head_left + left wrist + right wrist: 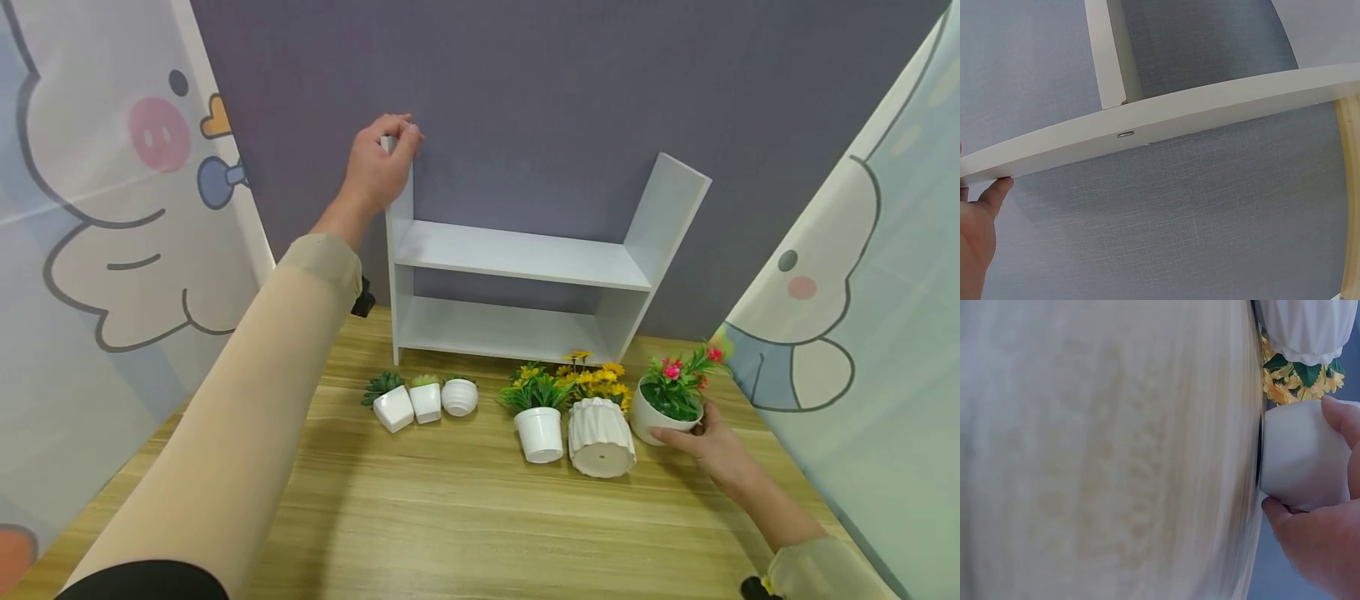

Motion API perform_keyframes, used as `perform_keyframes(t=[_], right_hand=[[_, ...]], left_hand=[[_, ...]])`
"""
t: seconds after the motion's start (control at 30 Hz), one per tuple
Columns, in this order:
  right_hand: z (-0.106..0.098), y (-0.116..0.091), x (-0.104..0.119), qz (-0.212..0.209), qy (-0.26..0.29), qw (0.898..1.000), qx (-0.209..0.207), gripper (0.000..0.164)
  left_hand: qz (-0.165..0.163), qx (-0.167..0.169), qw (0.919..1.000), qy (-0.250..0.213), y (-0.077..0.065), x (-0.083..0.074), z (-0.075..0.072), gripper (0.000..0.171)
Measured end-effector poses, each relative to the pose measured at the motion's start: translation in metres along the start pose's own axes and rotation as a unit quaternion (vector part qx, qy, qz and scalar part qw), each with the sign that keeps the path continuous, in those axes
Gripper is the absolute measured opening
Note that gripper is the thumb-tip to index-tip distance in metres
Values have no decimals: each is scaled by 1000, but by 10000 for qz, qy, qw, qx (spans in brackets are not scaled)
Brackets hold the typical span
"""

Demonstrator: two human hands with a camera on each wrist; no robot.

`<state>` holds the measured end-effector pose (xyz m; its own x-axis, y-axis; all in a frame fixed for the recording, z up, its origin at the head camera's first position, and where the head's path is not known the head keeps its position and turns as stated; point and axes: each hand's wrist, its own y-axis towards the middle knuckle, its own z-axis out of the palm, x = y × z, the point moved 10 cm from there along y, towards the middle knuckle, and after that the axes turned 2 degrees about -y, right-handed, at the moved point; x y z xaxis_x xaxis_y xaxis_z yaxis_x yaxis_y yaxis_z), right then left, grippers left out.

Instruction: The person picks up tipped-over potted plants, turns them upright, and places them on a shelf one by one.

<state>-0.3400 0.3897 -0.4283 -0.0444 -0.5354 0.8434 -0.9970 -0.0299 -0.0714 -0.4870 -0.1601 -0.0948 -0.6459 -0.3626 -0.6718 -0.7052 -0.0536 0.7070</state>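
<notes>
My left hand (381, 158) grips the top end of the left side panel of a white two-tier shelf (517, 254). In the left wrist view the fingertips (1001, 186) press against the edge of that panel (1166, 119). Over on the right, my right hand (712, 450) holds a round white flowerpot (651, 423) with green leaves and pink flowers (672, 368). The right wrist view shows thumb and fingers around the pot (1304, 456), its base right at the tabletop. Beside it, a fluted white pot (602, 442) with yellow flowers (600, 382) lies tipped over, base toward me.
Left of the fluted pot, a smooth white pot (540, 437) with yellow-tipped greenery lies tilted. Three small white succulent pots (393, 408) lie in a row before the shelf's left end. Everything is on a wooden table (480, 525), with a grey panel (525, 92) behind.
</notes>
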Motion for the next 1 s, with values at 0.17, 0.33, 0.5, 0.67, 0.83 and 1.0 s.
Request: perform_keyframes(t=[0.17,0.33,0.5,0.67,0.83,1.0], right_hand=[[-5,-4,6,-195,124,9994,-275,97],[-10,-9,20,-615,245,9960,-607,87],[-11,-13,36,-988,353,9910,-831,76],[-9,-17,56,-1278,370,9870,-899,72],[-3,-20,76,-1540,811,9803,-940,61],[3,-21,91,-1685,1305,9717,-1021,68]], left_hand=[[-13,45,10000,29,0,0,3,33],[-26,45,10000,52,-1,-1,3,32],[78,-37,10000,-21,-1,-2,2,33],[44,-36,10000,6,-1,-1,2,33],[13,-30,10000,54,-1,1,3,32],[39,-25,9999,104,-1,0,4,32]])
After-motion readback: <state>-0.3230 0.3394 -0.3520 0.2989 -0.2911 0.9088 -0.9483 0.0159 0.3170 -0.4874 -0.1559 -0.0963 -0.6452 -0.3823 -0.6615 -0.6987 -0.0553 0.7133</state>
